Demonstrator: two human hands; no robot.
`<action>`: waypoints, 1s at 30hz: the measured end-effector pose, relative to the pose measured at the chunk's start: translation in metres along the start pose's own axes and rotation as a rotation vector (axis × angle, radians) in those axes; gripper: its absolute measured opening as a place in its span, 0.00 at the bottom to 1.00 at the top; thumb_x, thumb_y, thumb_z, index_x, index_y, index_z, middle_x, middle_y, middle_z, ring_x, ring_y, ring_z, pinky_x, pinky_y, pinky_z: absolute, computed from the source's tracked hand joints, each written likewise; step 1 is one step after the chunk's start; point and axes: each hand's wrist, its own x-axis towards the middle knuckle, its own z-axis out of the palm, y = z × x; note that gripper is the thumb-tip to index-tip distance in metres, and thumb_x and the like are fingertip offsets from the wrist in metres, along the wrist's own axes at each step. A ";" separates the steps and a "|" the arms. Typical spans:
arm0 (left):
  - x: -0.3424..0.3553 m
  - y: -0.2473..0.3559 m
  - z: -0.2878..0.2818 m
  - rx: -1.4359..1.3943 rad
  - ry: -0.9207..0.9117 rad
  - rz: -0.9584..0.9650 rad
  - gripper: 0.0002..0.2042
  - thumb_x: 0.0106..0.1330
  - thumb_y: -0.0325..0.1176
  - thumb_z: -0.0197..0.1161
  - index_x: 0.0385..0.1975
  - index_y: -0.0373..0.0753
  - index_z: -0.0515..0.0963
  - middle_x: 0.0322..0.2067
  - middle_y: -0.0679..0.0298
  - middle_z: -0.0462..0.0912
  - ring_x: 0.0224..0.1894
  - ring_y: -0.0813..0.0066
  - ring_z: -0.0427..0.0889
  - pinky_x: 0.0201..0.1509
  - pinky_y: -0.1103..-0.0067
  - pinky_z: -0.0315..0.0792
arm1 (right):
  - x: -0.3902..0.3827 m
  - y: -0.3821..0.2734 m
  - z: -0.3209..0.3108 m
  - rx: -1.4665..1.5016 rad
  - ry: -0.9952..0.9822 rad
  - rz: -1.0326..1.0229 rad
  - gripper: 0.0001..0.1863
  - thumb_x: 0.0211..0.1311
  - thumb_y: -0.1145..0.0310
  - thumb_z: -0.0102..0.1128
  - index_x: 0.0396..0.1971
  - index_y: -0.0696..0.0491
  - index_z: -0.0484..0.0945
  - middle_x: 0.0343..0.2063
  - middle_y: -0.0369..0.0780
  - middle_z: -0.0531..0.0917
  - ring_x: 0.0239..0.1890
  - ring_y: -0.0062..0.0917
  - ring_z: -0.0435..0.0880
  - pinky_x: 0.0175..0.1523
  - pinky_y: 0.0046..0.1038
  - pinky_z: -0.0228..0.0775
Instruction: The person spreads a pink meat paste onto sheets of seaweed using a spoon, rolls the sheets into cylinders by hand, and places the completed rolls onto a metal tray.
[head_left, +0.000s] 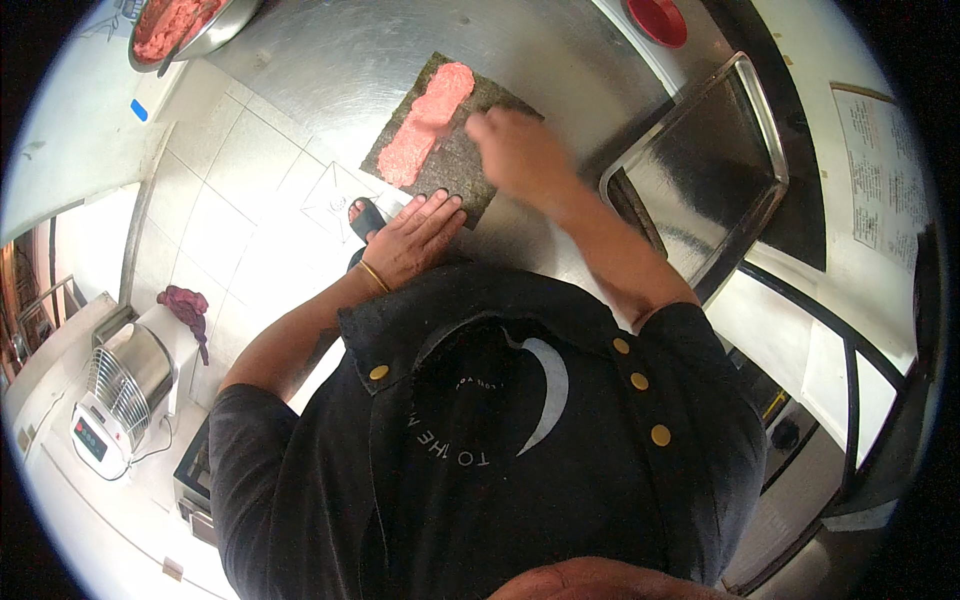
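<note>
A dark green nori sheet (pixel 465 160) lies on the steel worktop. A thick strip of pink minced paste (pixel 412 135) runs along its left part. My left hand (pixel 420 235) rests flat with its fingers stretched over the near edge of the sheet, close to the lower end of the strip. Above the sheet's right side, my right hand (pixel 515 150) is closed, its fingers curled towards the paste and smeared by motion. Something thin seems to reach from it to the strip, too blurred to name.
A steel bowl (pixel 222 32) of pink paste, with a utensil in it, stands at the worktop's far left. Metal trays (pixel 700 170) lie on the right; a red bowl (pixel 657 20) is beyond. Tiled floor (pixel 215 190) shows left of the worktop, with a white machine (pixel 105 435) lower left.
</note>
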 end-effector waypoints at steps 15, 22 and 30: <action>-0.007 -0.011 0.017 -0.124 0.050 0.030 0.37 0.64 0.35 0.62 0.76 0.38 0.62 0.77 0.53 0.60 0.80 0.55 0.59 0.81 0.60 0.56 | -0.035 -0.050 0.017 0.202 0.016 -0.153 0.09 0.64 0.70 0.55 0.42 0.51 0.79 0.38 0.45 0.83 0.44 0.45 0.85 0.50 0.47 0.77; -0.002 -0.009 0.010 -0.043 0.066 0.048 0.39 0.63 0.38 0.64 0.76 0.38 0.61 0.77 0.55 0.60 0.80 0.56 0.58 0.81 0.61 0.55 | -0.018 0.014 0.013 0.035 0.171 -0.293 0.12 0.60 0.72 0.57 0.44 0.48 0.80 0.41 0.37 0.82 0.48 0.35 0.83 0.56 0.39 0.71; -0.003 -0.012 0.012 -0.044 0.062 0.048 0.38 0.63 0.38 0.66 0.75 0.39 0.63 0.77 0.56 0.61 0.79 0.57 0.60 0.80 0.61 0.57 | -0.003 -0.001 0.025 0.019 0.053 -0.432 0.11 0.60 0.71 0.57 0.42 0.46 0.80 0.41 0.34 0.81 0.49 0.30 0.82 0.58 0.37 0.69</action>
